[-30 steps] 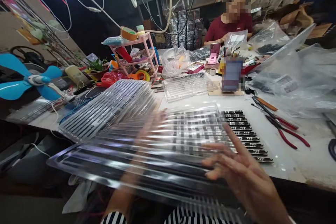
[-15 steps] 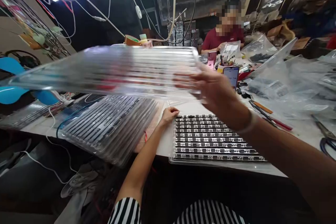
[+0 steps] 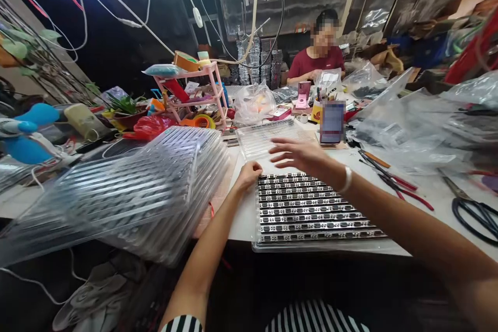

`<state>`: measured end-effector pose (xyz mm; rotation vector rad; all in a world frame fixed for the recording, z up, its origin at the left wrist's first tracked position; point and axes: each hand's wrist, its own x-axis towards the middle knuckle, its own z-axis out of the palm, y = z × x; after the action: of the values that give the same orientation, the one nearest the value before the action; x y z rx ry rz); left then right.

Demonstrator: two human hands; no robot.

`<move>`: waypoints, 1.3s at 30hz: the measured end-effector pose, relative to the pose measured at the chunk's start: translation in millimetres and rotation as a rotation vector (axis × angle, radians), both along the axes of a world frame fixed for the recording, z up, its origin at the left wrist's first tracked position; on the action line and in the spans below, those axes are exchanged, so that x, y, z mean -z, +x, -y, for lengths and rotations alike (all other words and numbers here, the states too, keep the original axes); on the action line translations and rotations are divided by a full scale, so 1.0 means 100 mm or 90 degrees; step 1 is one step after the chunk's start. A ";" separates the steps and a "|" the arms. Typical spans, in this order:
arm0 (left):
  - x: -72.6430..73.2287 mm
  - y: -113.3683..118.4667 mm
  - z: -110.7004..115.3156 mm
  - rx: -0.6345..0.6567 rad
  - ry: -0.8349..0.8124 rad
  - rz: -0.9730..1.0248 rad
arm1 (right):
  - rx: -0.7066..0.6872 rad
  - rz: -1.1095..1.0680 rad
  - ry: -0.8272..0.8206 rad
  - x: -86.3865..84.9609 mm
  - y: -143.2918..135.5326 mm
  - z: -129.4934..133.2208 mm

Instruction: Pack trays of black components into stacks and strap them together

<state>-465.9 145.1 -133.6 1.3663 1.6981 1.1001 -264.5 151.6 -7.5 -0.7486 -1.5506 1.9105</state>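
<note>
A clear plastic tray (image 3: 256, 245) lies before me, filled with rows of small metal-faced connectors (image 3: 307, 212). At its far left corner my left hand (image 3: 249, 174) is closed, its fingertips pinching the tray's edge. My right hand (image 3: 298, 155) hovers over the tray's far side with fingers stretched out, holding nothing. A blurred, clear ribbed tray (image 3: 116, 192) lies askew over a stack of similar trays (image 3: 202, 166) on the left, apart from both hands. Behind the filled tray is another clear ribbed tray (image 3: 252, 140).
A phone (image 3: 332, 122) stands beyond my right hand. Pliers (image 3: 392, 179) and scissors (image 3: 467, 202) lie to the right, near plastic bags (image 3: 420, 124). A pink rack (image 3: 218, 91) and blue fan (image 3: 35, 129) are at the left. Across the table sits a person (image 3: 317, 57).
The empty tray left my right hand and went left and down onto the stack. My right hand moved back and opened. The left hand stays at the filled tray's corner.
</note>
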 end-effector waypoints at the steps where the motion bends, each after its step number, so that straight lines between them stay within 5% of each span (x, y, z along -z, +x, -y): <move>1: 0.00 0.00 -0.01 -0.001 -0.005 -0.005 | 0.051 0.016 0.020 0.08 0.29 -0.13; 8: -0.13 0.00 -0.06 0.019 -0.015 0.010 | 0.473 0.303 0.179 0.77 2.39 -0.60; 12: -0.23 0.02 -0.09 0.034 -0.027 0.010 | 0.545 0.436 0.242 1.02 3.02 -0.52; 15: -0.29 0.04 -0.07 0.039 -0.041 0.018 | 0.514 0.524 0.332 1.12 3.12 -0.46; 23: -0.25 0.04 -0.07 -0.014 -0.069 0.060 | 0.357 0.660 0.541 1.35 2.83 -0.41; 31: -0.29 0.00 -0.13 0.000 -0.122 0.046 | 0.305 0.750 0.583 1.37 2.84 -0.37; 39: -0.40 -0.08 -0.23 0.126 -0.169 -0.070 | 0.242 0.815 0.587 1.25 2.87 -0.23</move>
<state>-474.1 168.5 -93.7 1.4073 1.6753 0.6737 22.9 175.0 -132.0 -1.7234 -2.3824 0.1319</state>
